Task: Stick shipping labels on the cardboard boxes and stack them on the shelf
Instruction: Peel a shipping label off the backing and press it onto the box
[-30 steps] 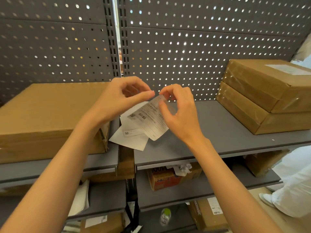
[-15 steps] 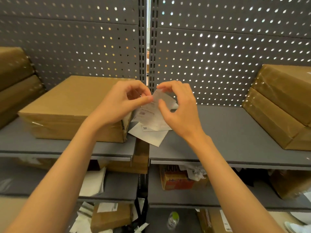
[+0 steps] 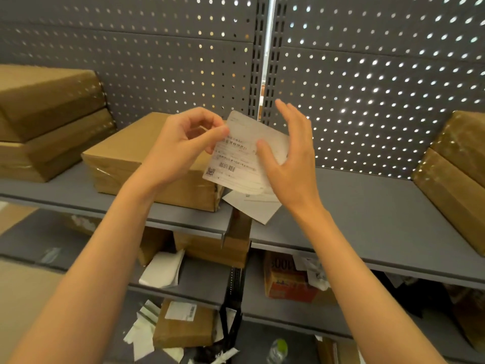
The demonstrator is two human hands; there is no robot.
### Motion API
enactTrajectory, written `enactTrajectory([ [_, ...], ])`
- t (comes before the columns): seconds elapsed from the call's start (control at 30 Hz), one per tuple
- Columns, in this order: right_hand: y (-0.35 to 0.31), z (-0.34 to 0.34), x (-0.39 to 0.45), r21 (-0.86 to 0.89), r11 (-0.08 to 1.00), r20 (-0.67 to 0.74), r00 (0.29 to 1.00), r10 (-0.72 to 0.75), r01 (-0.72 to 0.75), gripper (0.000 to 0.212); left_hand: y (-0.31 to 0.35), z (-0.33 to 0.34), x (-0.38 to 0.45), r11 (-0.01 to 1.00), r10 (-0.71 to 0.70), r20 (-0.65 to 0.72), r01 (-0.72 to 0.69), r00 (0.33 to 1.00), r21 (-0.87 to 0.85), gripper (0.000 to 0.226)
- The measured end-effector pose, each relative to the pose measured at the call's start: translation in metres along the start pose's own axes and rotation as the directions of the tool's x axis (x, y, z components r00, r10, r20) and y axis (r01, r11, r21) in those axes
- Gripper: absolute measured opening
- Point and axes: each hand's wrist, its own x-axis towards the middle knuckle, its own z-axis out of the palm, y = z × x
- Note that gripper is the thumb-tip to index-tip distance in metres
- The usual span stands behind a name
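Note:
In front of me I hold a white shipping label (image 3: 237, 177) with barcodes, printed side toward me. My left hand (image 3: 183, 145) pinches its upper left edge between thumb and fingertips. My right hand (image 3: 291, 158) holds its right side, with the thumb on the front and the straighter fingers behind. A plain cardboard box (image 3: 123, 161) lies on the grey shelf (image 3: 354, 219) just left of the label, below my left hand. More white sheets (image 3: 252, 208) lie on the shelf under the label, beside that box.
Two stacked boxes (image 3: 44, 122) fill the shelf's far left and two more (image 3: 456, 166) the far right. A perforated grey back panel (image 3: 367, 74) closes off the rear. Lower shelves hold an orange carton (image 3: 286, 285), loose papers (image 3: 162, 269), a labelled box (image 3: 183, 327) and a bottle (image 3: 278, 350).
The view has swung left, so the left stack now shows. The label has opened out flat and larger between my hands, and my right fingers have straightened behind it.

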Motion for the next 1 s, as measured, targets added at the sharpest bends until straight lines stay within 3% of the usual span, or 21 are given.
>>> enactTrajectory([
  [0.23, -0.006, 0.016, 0.007, 0.346, 0.893, 0.021, 0.954, 0.300, -0.289, 0.036, -0.015, -0.030, 0.004, 0.987, -0.091, -0.082, 0.079, 0.992, -0.141, 0.006],
  [0.4, -0.013, 0.041, 0.018, 0.431, 0.839, 0.062, 0.939, 0.340, -0.332, 0.029, -0.034, -0.058, 0.013, 0.971, -0.149, -0.098, 0.128, 0.984, -0.200, 0.005],
  [0.57, -0.021, 0.073, 0.030, 0.406, 0.867, 0.047, 0.954, 0.295, -0.289, 0.009, -0.051, -0.089, 0.025, 0.958, -0.202, -0.114, 0.172, 0.973, -0.230, 0.005],
  [0.7, -0.027, 0.099, 0.041, 0.369, 0.880, 0.006, 0.948, 0.320, -0.299, 0.019, -0.067, -0.113, 0.035, 0.952, -0.236, -0.118, 0.206, 0.964, -0.225, 0.010],
  [1.0, -0.034, 0.127, 0.062, 0.277, 0.832, 0.083, 0.875, 0.477, -0.480, 0.042, -0.097, -0.160, 0.068, 0.913, -0.358, 0.096, 0.370, 0.929, -0.172, 0.022],
])
